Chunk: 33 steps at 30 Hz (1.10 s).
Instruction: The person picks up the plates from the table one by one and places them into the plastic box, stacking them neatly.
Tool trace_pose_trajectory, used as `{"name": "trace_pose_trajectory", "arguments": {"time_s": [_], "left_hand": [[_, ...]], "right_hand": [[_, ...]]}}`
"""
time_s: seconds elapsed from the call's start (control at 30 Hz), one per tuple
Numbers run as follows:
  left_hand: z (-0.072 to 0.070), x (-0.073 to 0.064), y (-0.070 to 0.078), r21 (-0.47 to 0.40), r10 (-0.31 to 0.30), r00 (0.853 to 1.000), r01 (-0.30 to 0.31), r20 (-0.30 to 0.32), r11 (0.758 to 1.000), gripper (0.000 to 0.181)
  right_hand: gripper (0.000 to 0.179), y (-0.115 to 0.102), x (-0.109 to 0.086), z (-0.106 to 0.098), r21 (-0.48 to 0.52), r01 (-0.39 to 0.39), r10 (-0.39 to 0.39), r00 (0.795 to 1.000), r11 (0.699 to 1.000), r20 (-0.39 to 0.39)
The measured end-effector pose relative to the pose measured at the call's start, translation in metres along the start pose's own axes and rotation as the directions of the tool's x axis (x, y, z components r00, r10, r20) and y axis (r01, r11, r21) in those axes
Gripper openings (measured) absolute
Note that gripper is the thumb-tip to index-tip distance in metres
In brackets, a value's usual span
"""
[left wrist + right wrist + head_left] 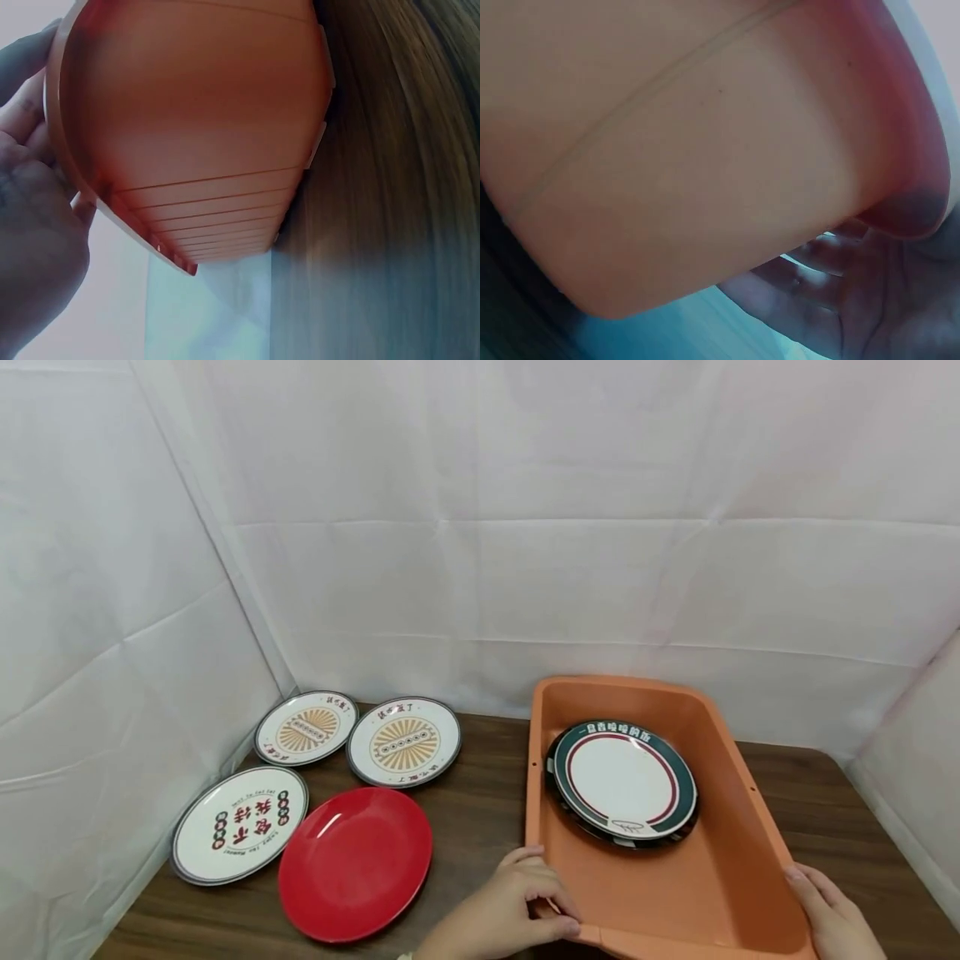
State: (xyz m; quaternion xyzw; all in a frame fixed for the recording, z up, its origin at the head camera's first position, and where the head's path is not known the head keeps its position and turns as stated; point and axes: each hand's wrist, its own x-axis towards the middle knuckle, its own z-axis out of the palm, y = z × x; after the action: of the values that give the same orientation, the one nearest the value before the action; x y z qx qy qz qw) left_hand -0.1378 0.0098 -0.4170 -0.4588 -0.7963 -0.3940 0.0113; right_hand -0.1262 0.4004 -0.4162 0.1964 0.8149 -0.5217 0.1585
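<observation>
An orange plastic bin (637, 893) stands on the table at the right in the head view. My left hand (510, 906) grips the rim at its near left corner, thumb and fingers curled over the edge. On the near right side, my right hand (836, 914) holds the rim with the thumb on top. Inside the bin, towards the back, a white plate with a dark green border (622, 781) lies on a dark-edged plate (630, 842), mostly hidden beneath. The left wrist view shows the bin's outer wall (195, 112) beside the tabletop; the right wrist view shows its wall (667, 187) close up.
Left of the bin lie a red plate (356, 864), a white plate with red characters (240, 827) and two white plates with yellow sunbursts, one nearer the corner (307, 727), the other beside it (405, 742). White cloth (585, 568) walls the brown wooden table (480, 810).
</observation>
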Motion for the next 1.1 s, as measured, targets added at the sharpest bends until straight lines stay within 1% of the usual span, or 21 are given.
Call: {"name": "trace_pose_trajectory", "arguments": {"time_s": [0.1, 0.17, 0.33, 0.47, 0.6, 0.83, 1.0, 1.1], "left_hand": [[-0.005, -0.006, -0.002, -0.026, -0.029, 0.999, 0.028, -0.029, 0.999, 0.006], [-0.008, -0.01, -0.004, -0.064, -0.055, 0.997, 0.052, -0.047, 0.997, 0.007], [-0.015, -0.02, -0.008, -0.126, -0.086, 0.989, 0.071, -0.119, 0.99, 0.008], [-0.019, -0.028, -0.012, -0.146, -0.103, 0.981, 0.079, -0.166, 0.986, 0.009], [-0.024, -0.034, -0.014, -0.177, -0.13, 0.974, 0.098, -0.184, 0.979, 0.01], [-0.031, -0.043, -0.017, -0.23, -0.199, 0.96, 0.152, -0.199, 0.961, 0.011], [-0.034, -0.049, -0.018, -0.225, -0.224, 0.95, 0.175, -0.216, 0.959, 0.011], [-0.037, -0.054, -0.017, -0.217, -0.244, 0.944, 0.196, -0.224, 0.956, 0.012]], "right_hand": [[0.083, -0.007, -0.002, 0.013, -0.017, 0.038, -0.038, 0.999, 0.999, -0.011], [0.08, -0.01, -0.002, 0.02, -0.034, 0.068, -0.069, 0.997, 0.997, -0.023], [0.076, -0.019, -0.005, 0.038, -0.092, 0.133, -0.137, 0.99, 0.987, -0.037], [0.071, -0.027, -0.009, 0.053, -0.113, 0.17, -0.176, 0.983, 0.979, -0.045], [0.068, -0.031, -0.011, 0.063, -0.136, 0.199, -0.208, 0.977, 0.971, -0.056], [0.061, -0.033, -0.01, 0.076, -0.179, 0.273, -0.289, 0.954, 0.945, -0.075], [0.056, -0.036, -0.013, 0.087, -0.216, 0.297, -0.321, 0.943, 0.93, -0.088], [0.055, -0.039, -0.015, 0.093, -0.221, 0.303, -0.328, 0.941, 0.927, -0.085]]}}
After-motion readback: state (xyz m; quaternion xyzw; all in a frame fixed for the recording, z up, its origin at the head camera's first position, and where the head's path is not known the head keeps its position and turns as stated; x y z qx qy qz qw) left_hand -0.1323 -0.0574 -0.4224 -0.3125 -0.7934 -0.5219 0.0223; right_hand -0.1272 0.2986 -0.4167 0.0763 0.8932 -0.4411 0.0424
